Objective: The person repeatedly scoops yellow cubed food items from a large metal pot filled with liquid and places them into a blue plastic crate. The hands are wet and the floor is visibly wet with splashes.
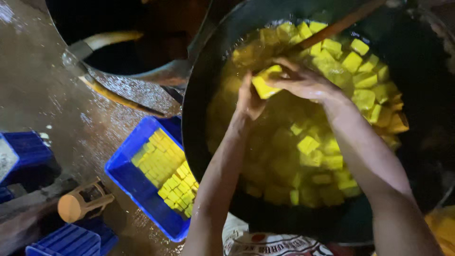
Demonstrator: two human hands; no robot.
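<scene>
Both hands, left hand [249, 99] and right hand [303, 81], are pinching one wet yellow cube-shaped block [265, 83] above the big dark round pan [199, 114] (letting drips fall back, I'm judging).

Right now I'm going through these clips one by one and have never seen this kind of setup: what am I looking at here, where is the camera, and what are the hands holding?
There is no machine here. The single picture comes from a camera worn on a person's head, looking down along their two bare arms. Below them stands a large dark pan filled with yellow liquid and many yellow cubes. The left hand and the right hand meet over the pan and together hold one yellow block just above the liquid. A wooden stick leans in from the upper right. To the left, on the wet floor, sits a blue crate with neat rows of the same yellow blocks. More blue crates and a tan cylindrical object lie further left.
</scene>
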